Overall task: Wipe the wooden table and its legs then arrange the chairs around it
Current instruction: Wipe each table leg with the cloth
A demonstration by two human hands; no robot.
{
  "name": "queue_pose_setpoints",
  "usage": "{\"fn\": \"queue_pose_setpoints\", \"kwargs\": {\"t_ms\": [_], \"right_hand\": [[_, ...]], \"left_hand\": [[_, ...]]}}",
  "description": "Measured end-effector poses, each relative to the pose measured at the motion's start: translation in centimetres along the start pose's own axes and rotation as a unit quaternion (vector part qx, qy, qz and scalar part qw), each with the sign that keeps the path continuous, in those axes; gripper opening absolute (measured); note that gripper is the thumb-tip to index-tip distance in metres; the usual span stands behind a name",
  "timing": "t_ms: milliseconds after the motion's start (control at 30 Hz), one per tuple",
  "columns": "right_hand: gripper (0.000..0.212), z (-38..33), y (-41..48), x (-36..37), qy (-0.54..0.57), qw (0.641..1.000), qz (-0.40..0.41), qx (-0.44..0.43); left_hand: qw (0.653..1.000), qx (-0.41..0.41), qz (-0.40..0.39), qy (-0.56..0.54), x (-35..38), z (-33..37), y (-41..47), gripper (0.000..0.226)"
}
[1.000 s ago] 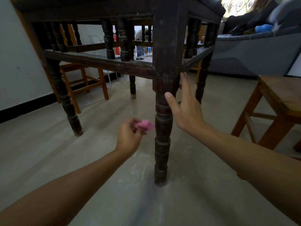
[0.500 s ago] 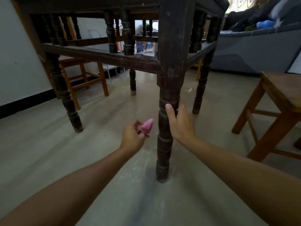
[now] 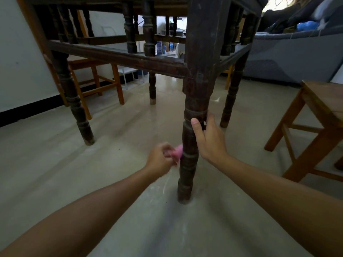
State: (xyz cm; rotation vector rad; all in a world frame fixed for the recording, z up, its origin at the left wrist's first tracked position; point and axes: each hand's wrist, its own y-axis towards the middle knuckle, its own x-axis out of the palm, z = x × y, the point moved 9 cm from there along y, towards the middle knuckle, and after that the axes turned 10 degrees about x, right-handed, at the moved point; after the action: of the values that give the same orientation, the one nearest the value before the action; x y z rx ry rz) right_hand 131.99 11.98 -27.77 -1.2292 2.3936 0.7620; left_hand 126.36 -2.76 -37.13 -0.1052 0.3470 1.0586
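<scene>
Left hand — pinching pink cloth against table leg just right of it; right hand — fingers curled round same leg.

Near table leg: bare floor open to its left and behind, passage under the lower rail. Wooden chair stands near on its right, narrowing that side.

One head-worn camera sits low near the floor, facing forward under the counter, close to its nearest leg.
</scene>
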Motion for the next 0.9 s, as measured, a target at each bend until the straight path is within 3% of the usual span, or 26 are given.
{"fn": "queue_pose_setpoints", "kwargs": {"t_ms": [67,133,167,233,333,400,533,600,700,767,833,900], "right_hand": [[0.056,0.0,-0.1,-0.1,0.001,1.0,0.007,0.0],[0.056,0.0,0.0,-0.1,0.001,1.0,0.004,0.0],[0.056,-0.1,0.1,-0.1,0.001,1.0,0.001,-0.002],[0.057,-0.2,0.3,-0.1,0.002,1.0,-0.005,-0.004],[0.056,0.0,0.4,-0.1,-0.002,1.0,0.002,-0.008],[0.056,0.0,0.3,0.0,-0.006,1.0,0.014,-0.011],[0.055,0.2,-0.3,0.3,-0.008,0.999,0.027,-0.019],[0.054,0.7,-0.5,0.6,0.004,1.0,0.008,-0.018],[0.051,1.7,-0.3,1.4,0.014,0.999,-0.035,-0.007],[0.049,2.2,-0.2,1.8,0.01,0.999,-0.045,0.001],[0.047,2.3,-0.2,2.1,0.013,0.999,-0.032,-0.001],[0.045,2.4,-0.2,2.1,0.011,1.0,-0.01,-0.005]], "left_hand": [[0.979,-0.034,-0.184,0.082,4.3,-1.8,-2.0,0.009],[0.949,-0.076,-0.259,0.164,5.9,-4.6,-3.7,0.011],[0.953,-0.098,-0.239,0.157,5.5,-5.4,-3.7,0.009],[0.98,-0.097,-0.121,0.122,3.2,-5.3,-2.2,0.008],[0.996,-0.017,0.07,0.049,-0.5,-3.3,0.0,0.005],[0.997,0.036,0.028,0.056,1.0,-1.8,-0.1,0.007],[0.965,0.027,-0.193,0.174,6.8,-4.5,-3.7,0.015],[0.965,0.015,-0.161,0.204,5.7,-6.3,-3.4,0.015],[0.979,0.04,0.041,0.196,0.6,-6.1,-0.8,0.015],[0.971,0.091,0.122,0.186,-0.9,-4.3,-0.2,0.015],[0.972,0.136,0.066,0.178,1.3,-3.0,-0.7,0.014],[0.964,0.136,-0.102,0.205,6.3,-4.8,-2.7,0.013]]}}
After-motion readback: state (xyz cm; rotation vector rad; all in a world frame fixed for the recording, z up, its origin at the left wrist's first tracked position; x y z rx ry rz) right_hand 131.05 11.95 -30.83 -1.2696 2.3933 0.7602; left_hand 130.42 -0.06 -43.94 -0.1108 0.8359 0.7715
